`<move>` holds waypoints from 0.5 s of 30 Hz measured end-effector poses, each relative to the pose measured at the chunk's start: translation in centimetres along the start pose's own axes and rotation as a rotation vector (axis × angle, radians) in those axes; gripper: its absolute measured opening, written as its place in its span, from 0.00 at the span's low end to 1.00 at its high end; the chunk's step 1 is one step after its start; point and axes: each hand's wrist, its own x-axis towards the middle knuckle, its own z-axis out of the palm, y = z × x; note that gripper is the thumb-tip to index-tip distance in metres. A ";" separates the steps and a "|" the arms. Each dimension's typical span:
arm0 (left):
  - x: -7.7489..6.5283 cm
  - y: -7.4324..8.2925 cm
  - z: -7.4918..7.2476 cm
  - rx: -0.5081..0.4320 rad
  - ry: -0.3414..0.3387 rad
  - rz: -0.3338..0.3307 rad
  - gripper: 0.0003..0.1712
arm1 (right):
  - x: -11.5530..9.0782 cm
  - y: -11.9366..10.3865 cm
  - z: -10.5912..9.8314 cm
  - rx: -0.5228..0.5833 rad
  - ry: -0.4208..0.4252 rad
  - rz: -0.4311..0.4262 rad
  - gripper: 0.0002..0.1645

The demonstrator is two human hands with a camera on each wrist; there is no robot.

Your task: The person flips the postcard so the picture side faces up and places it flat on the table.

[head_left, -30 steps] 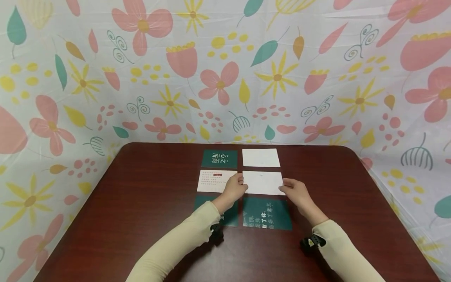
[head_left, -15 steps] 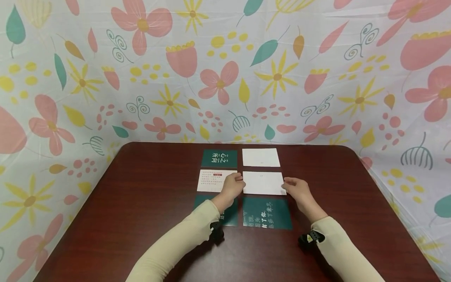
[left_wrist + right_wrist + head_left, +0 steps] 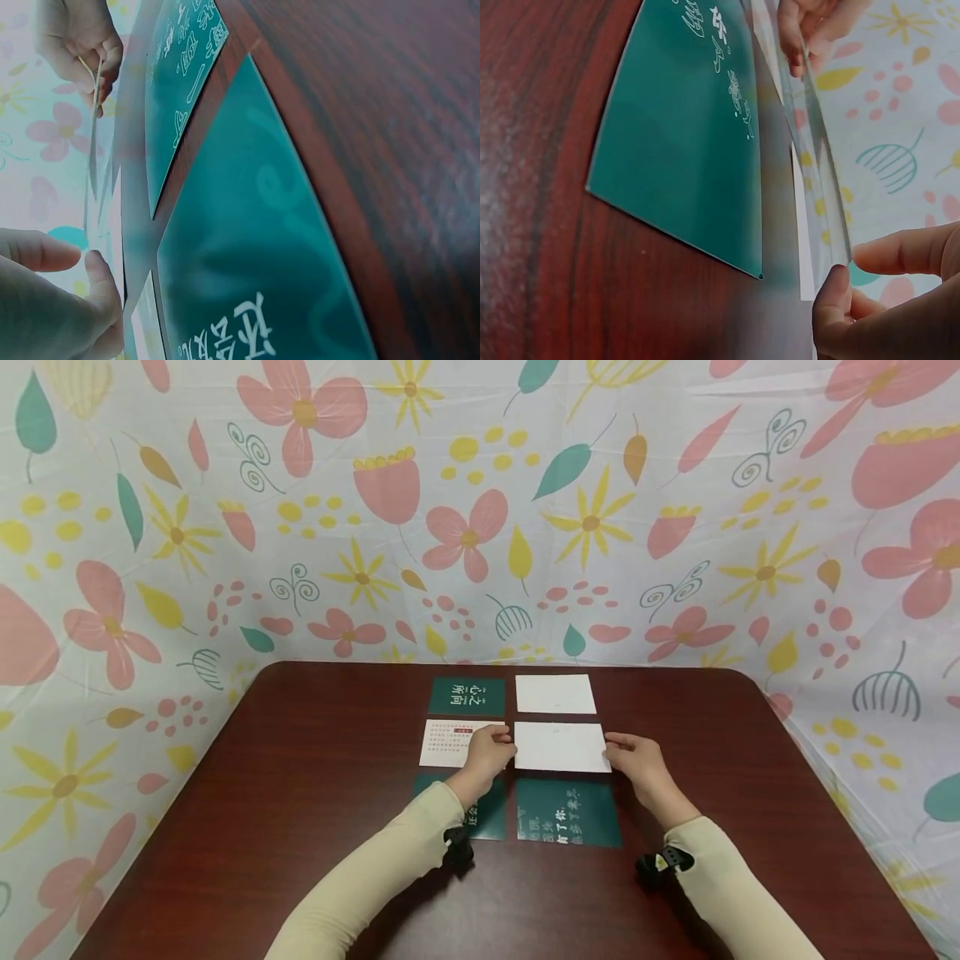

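Note:
In the head view my left hand [image 3: 483, 760] and right hand [image 3: 637, 764] pinch opposite ends of a white card [image 3: 561, 747] that has a tiny mark near its far edge. Both wrist views show this card edge-on, thin and ghosted, above the table; thumb and fingertip close on its end in each. My left hand overlaps a white card with red print [image 3: 448, 742]. In front lie a green card with white lettering [image 3: 566, 814] and another green card [image 3: 487, 814], which my left forearm partly covers.
Behind the held card lie a second white card [image 3: 555, 693] and a green card with white characters [image 3: 467, 697]. The dark red-brown tabletop [image 3: 322, 760] ends at a hanging floral cloth [image 3: 525, 527]. Black wrist cameras sit under both sleeves.
My left hand has slid slightly left, so its fingertips cover less of the white card's left end. My right hand has shifted a little right and away. The other cards stay where they were.

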 end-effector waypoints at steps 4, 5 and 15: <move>0.1 0.0 -0.3 0.020 -0.005 0.006 0.23 | 0.1 0.0 0.0 0.019 -0.004 -0.007 0.27; 0.1 0.0 -0.3 0.021 -0.009 0.006 0.22 | 0.2 0.0 0.0 0.022 -0.007 -0.008 0.27; 0.1 0.6 -1.2 -0.059 -0.044 -0.037 0.14 | 0.3 -0.1 -0.1 0.060 -0.019 -0.012 0.27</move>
